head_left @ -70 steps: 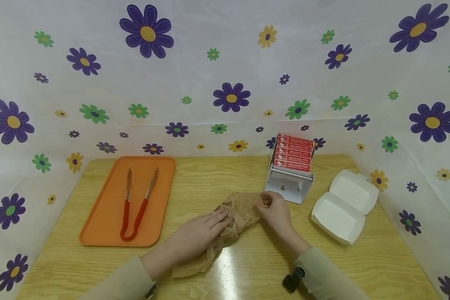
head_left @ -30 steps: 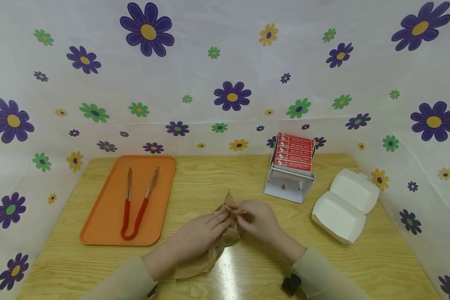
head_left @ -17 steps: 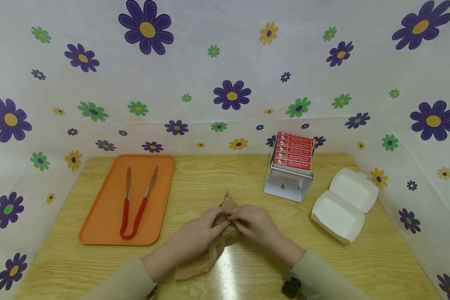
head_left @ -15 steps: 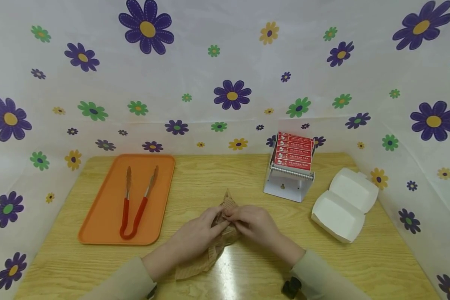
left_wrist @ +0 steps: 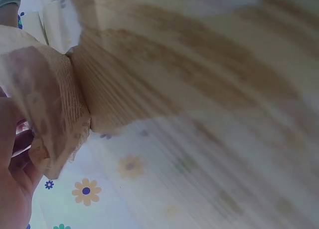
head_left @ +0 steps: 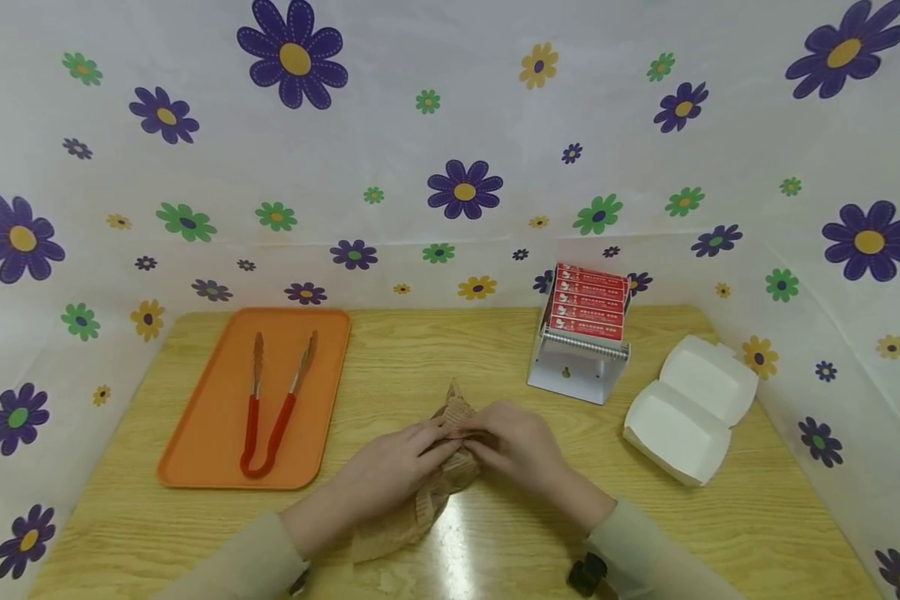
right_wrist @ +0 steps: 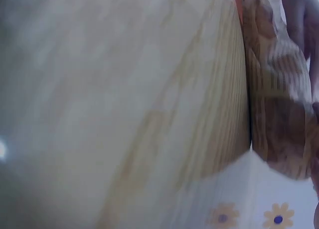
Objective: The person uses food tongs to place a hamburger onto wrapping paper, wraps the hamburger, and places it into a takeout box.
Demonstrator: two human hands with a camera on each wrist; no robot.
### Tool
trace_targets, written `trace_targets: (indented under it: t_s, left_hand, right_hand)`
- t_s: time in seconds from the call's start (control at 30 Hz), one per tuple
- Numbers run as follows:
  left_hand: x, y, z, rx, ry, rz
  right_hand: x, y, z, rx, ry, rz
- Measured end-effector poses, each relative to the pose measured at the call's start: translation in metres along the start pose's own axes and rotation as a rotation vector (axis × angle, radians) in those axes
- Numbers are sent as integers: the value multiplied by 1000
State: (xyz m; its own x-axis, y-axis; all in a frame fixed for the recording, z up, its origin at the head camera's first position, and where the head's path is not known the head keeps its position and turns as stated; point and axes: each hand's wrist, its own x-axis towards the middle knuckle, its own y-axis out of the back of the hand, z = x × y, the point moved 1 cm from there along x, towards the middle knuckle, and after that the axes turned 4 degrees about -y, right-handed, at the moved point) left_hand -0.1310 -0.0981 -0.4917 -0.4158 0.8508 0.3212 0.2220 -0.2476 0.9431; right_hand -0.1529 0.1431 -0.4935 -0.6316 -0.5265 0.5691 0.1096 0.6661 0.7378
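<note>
Between both hands, right in the middle of the bench [head_left: 495,350]: brown paper wrapper [head_left: 450,467], bunched up, one peak poking up just beyond the fingertips, loose tail trailing back under the left wrist. Left hand [head_left: 393,471] coming in from the lower left, palm down over the bundle, fingers curled and pinching the paper at the top. Right hand [head_left: 517,442] coming in from the lower right, knuckles up, fingertips meeting the left ones on the same fold, so hands together, both clamped on the wrapper. Forearms angled in like a V, pale sleeves at the near edge.

Well off to the left of the left hand: orange tray [head_left: 210,450] with red-handled tongs [head_left: 270,417] lying on it. Beyond the right hand, slightly to its right: white dispenser [head_left: 577,375] with red boxes [head_left: 588,304] stacked on top. Further right: white clamshell box [head_left: 690,408], lying open. Wrist views mostly blur, just wrapper [left_wrist: 45,114] against wood grain.
</note>
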Motion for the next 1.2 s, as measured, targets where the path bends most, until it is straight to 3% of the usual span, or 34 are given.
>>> trace_targets:
  t_s: [0.1, 0.3, 0.43, 0.57, 0.67, 0.8, 1.03, 1.2]
  left_hand:
    - [-1, 0, 0, -21, 12, -8]
    - [-1, 1, 0, -70, 69, -49]
    - [-1, 3, 1, -64, 85, -68]
    - [1, 3, 1, -51, 80, -69]
    - [2, 4, 1, -41, 81, -68]
    - [4, 4, 1, -6, 68, -45]
    - [6, 3, 1, 15, 59, -30]
    - [6, 2, 1, 49, 30, -29]
  right_hand:
    - [-3, 5, 4, 32, -135, -14]
    - [-7, 12, 13, 252, -390, -128]
    - [-7, 14, 20, 392, -481, -183]
    - [-7, 17, 24, 449, -506, -217]
    - [-8, 19, 26, 425, -460, -204]
    - [-13, 20, 27, 350, -338, -123]
    - [-24, 20, 32, 73, -61, 40]
    - [-26, 22, 31, -50, 55, 65]
